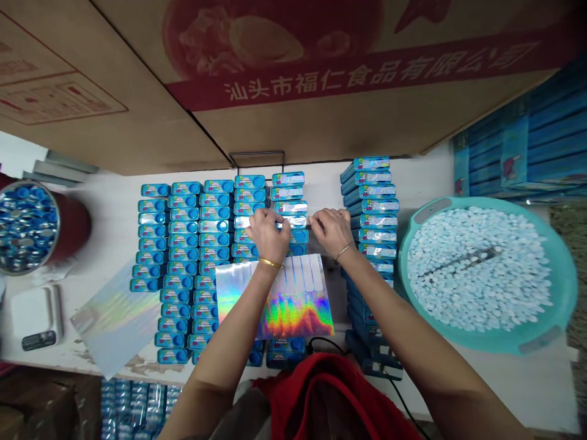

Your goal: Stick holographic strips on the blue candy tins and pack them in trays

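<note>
Rows of small blue tins (184,281) lie on the white table in front of me. Over the right-hand row, my left hand (269,235) is closed, its thumb and forefinger at the left end of a shiny holographic sticker (293,221) on a tin. At the other end of that sticker, the thumb and forefinger of my right hand (331,231) are pinched together. Below my wrists a sheet of holographic stickers (293,305) rests across the tins. Just right of my right hand runs a stack of tins (378,206) with shiny strips on their facing sides.
A turquoise basin (481,342) of small pale pieces stands at right, with a dark strip on top. At left are a red tub (76,223) of blue wrapped pieces, a white scale (34,311) and a translucent sheet (117,318). Cardboard boxes (321,128) wall the back.
</note>
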Demonstrator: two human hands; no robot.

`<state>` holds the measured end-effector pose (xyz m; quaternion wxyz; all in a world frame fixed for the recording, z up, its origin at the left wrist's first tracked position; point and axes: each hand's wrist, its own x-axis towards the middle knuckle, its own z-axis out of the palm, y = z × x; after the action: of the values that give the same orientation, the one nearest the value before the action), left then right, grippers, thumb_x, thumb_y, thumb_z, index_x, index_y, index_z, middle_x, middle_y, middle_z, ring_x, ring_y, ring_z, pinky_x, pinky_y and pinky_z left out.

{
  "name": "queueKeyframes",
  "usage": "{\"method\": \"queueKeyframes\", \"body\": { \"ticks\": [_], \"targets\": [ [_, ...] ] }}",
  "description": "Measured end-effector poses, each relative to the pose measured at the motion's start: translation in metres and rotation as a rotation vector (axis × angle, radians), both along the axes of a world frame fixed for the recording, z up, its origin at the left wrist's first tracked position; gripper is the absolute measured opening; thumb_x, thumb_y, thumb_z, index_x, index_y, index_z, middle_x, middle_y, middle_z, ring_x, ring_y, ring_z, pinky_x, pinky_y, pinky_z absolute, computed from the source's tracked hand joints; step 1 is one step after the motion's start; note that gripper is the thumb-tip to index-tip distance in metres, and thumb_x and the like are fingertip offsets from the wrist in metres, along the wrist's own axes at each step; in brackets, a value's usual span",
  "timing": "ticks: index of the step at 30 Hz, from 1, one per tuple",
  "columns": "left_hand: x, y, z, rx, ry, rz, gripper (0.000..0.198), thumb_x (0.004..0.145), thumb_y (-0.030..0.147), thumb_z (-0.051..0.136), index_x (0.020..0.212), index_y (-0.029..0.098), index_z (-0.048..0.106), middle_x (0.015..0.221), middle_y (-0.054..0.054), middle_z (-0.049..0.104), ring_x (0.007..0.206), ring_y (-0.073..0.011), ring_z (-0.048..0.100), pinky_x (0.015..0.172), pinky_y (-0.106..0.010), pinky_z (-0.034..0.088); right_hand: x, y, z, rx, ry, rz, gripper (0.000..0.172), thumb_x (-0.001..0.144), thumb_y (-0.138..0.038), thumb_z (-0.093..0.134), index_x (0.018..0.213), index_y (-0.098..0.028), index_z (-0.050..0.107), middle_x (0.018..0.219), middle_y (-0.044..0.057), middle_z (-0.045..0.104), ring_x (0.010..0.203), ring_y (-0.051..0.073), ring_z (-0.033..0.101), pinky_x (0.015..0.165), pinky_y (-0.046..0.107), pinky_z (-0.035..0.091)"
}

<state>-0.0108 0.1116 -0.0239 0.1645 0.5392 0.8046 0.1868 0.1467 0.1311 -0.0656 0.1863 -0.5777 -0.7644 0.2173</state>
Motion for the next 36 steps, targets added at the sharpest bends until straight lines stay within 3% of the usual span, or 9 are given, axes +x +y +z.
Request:
{"method": "queueKeyframes", "body": {
  "ticks": [5,11,19,22,24,26,29,33,36],
  "targets": [
    [-0.004,0.004,0.007,-0.08,0.038,0.097,0.045,0.071,0.034,0.073,0.107,0.02,0.051,0.115,-0.012,0.053,0.111,-0.0332,0.05,0.088,-0.045,0.039,-0.002,-0.018,-0.008,-0.039,0.124,-0.065,0.027,0.094,-0.026,0.041,0.107,-0.019,0.064,0.093,0.007,0.067,0.091,0.022,0.059,0.087,0.036,0.032],
    [-0.007,0.003,0.005,-0.095,0.045,0.104,0.051,0.072,0.039,0.071,0.113,0.02,0.047,0.119,-0.013,0.05,0.115,-0.0348,0.049,0.09,-0.047,0.04,0.003,-0.04,-0.009,-0.113,0.11,0.098,0.044,0.095,-0.018,0.035,0.135,-0.02,0.054,0.09,0.006,0.066,0.092,0.022,0.059,0.082,0.035,0.035],
    [-0.006,0.001,0.005,-0.101,0.033,0.121,0.05,0.071,0.038,0.072,0.112,0.021,0.049,0.12,-0.014,0.052,0.115,-0.0348,0.05,0.092,-0.048,0.039,0.003,-0.033,-0.01,-0.149,-0.018,0.182,0.052,0.095,-0.019,0.032,0.146,-0.014,0.039,0.101,0.011,0.068,0.096,0.024,0.059,0.082,0.035,0.037],
    [-0.004,0.001,0.002,-0.076,0.004,0.127,0.051,0.07,0.038,0.074,0.112,0.02,0.051,0.119,-0.016,0.052,0.114,-0.0374,0.049,0.091,-0.05,0.038,0.004,-0.032,-0.013,-0.284,-0.153,0.272,0.047,0.089,-0.013,0.039,0.134,-0.016,0.053,0.092,0.01,0.07,0.087,0.024,0.061,0.078,0.034,0.038],
    [-0.01,-0.001,0.004,-0.055,-0.009,0.109,0.048,0.071,0.037,0.074,0.111,0.02,0.053,0.119,-0.016,0.053,0.114,-0.0373,0.049,0.09,-0.05,0.039,0.009,-0.03,-0.011,-0.311,-0.223,0.238,0.044,0.084,-0.011,0.042,0.124,-0.016,0.06,0.087,0.011,0.07,0.083,0.025,0.06,0.075,0.035,0.038],
    [-0.028,-0.009,0.011,-0.016,-0.055,-0.002,0.035,0.079,0.034,0.067,0.109,0.021,0.056,0.114,-0.013,0.057,0.109,-0.0322,0.053,0.089,-0.045,0.04,0.013,-0.029,-0.001,-0.208,-0.169,0.116,0.041,0.087,-0.014,0.04,0.122,-0.015,0.061,0.09,0.013,0.068,0.084,0.026,0.059,0.074,0.037,0.039],
    [-0.072,-0.033,0.03,0.019,-0.116,-0.331,0.018,0.091,0.028,0.05,0.105,0.022,0.061,0.104,-0.008,0.065,0.1,-0.0225,0.058,0.087,-0.035,0.04,0.002,-0.04,0.027,-0.005,0.022,0.007,0.036,0.095,-0.027,0.036,0.118,-0.015,0.062,0.098,0.014,0.065,0.09,0.027,0.055,0.08,0.039,0.039],
    [-0.129,-0.076,0.049,-0.124,0.038,-0.6,0.019,0.091,0.031,0.053,0.103,0.023,0.065,0.103,-0.006,0.068,0.099,-0.0236,0.058,0.085,-0.036,0.034,-0.049,-0.079,0.061,-0.005,0.096,0.195,0.032,0.098,-0.037,0.039,0.108,-0.02,0.064,0.104,0.011,0.064,0.097,0.026,0.051,0.084,0.038,0.035],
    [-0.145,-0.101,0.047,-0.246,0.082,-0.667,0.016,0.092,0.031,0.052,0.093,0.022,0.065,0.094,-0.006,0.069,0.091,-0.0227,0.058,0.083,-0.036,0.032,-0.09,-0.107,0.062,-0.046,-0.005,0.28,0.029,0.098,-0.036,0.042,0.105,-0.02,0.065,0.103,0.011,0.064,0.097,0.026,0.048,0.083,0.039,0.031]
  ]
}}
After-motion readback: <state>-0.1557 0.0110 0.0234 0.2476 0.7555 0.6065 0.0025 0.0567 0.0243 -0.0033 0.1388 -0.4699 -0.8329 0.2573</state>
